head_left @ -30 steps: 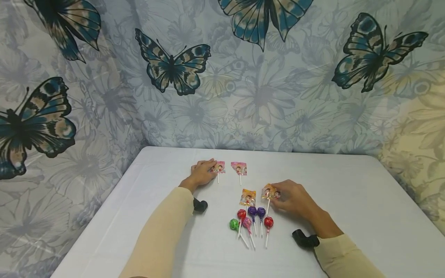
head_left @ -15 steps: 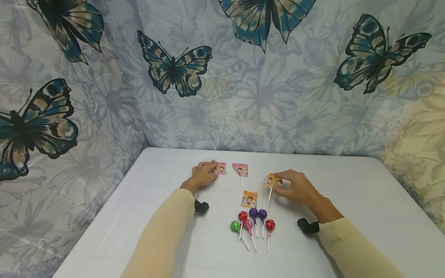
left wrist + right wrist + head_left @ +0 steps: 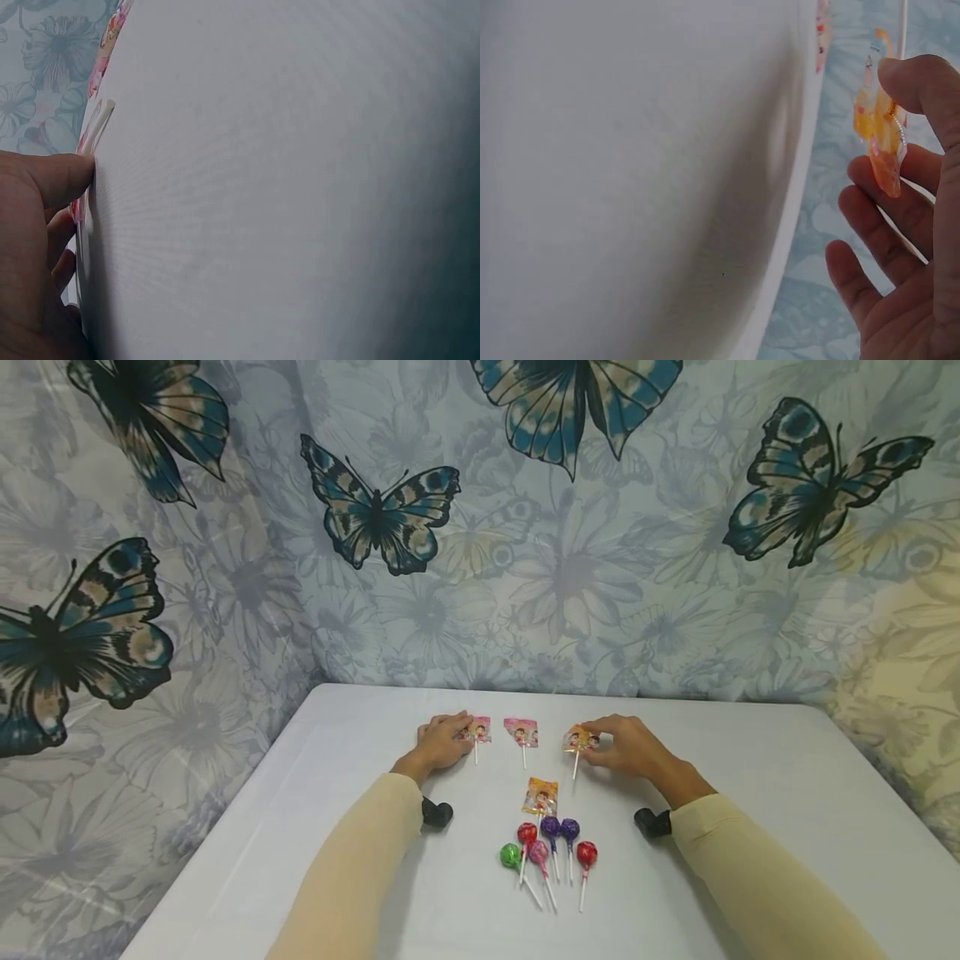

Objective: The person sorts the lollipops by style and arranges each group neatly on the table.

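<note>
My right hand [image 3: 627, 746] pinches a lollipop in an orange wrapper [image 3: 577, 739] by its edge, the white stick pointing down toward me. In the right wrist view the thumb presses the orange wrapper [image 3: 885, 127] against the fingers, while the other fingers spread loosely. At the back left, my left hand [image 3: 441, 742] pinches the edge of a lollipop in a pink wrapper [image 3: 481, 729] at the table surface. Its thumb [image 3: 71, 178] lies over that wrapper in the left wrist view. Between the hands lies a second pink-wrapped lollipop [image 3: 522, 732].
Another orange-wrapped lollipop [image 3: 541, 795] lies mid-table. Nearer me are several ball lollipops: green [image 3: 511, 856], pink [image 3: 538, 852], red [image 3: 587, 853] and purple [image 3: 570, 829] among them. Butterfly-print cloth [image 3: 570, 568] hangs behind the white table [image 3: 247, 860].
My right hand has lifted the orange-wrapped lollipop from beside the other orange one and carried it back, level with the pink row. The left hand keeps its place.
</note>
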`<state>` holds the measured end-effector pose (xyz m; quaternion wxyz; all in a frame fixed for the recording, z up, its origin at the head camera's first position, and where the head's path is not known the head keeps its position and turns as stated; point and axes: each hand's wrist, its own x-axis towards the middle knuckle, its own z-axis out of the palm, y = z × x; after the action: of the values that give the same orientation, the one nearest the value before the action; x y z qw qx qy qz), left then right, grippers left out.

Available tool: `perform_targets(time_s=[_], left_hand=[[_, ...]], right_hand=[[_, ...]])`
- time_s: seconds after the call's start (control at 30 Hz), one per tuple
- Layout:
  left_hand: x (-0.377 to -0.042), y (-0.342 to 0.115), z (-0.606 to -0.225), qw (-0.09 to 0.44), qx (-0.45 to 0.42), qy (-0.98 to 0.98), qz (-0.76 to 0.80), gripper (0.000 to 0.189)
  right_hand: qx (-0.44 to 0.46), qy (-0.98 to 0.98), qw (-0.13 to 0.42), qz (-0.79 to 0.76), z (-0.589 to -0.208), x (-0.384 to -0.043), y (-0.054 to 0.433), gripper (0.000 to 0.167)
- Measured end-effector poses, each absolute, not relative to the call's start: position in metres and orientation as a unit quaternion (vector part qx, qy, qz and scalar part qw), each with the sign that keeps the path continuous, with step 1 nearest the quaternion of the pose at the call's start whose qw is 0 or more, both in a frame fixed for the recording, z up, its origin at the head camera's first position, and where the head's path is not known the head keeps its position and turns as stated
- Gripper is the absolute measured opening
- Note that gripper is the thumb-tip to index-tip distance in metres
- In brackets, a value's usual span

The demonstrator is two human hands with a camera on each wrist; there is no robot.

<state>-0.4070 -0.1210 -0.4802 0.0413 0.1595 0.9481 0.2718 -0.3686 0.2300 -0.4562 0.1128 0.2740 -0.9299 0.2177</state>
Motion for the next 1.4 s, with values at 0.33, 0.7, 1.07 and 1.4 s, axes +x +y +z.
perform_targets(time_s=[0.33, 0.7, 1.07, 1.4], left_hand=[[-0.409, -0.121, -0.483, 0.041, 0.157, 0.948, 0.273, 0.055], [-0.408, -0.121, -0.481, 0.044, 0.157, 0.951, 0.264, 0.056], [-0.409, -0.121, -0.485, 0.042, 0.148, 0.95, 0.271, 0.055], [-0.409, -0.12, -0.483, 0.04, 0.148, 0.951, 0.269, 0.055]], right_hand=[[0.251, -0.943, 0.05, 0.212, -0.458, -0.383, 0.225, 0.052], [0.266, -0.948, 0.001, 0.173, -0.466, -0.395, 0.227, 0.051], [0.275, -0.948, -0.016, 0.16, -0.464, -0.398, 0.225, 0.05], [0.279, -0.948, -0.013, 0.153, -0.466, -0.402, 0.224, 0.045]])
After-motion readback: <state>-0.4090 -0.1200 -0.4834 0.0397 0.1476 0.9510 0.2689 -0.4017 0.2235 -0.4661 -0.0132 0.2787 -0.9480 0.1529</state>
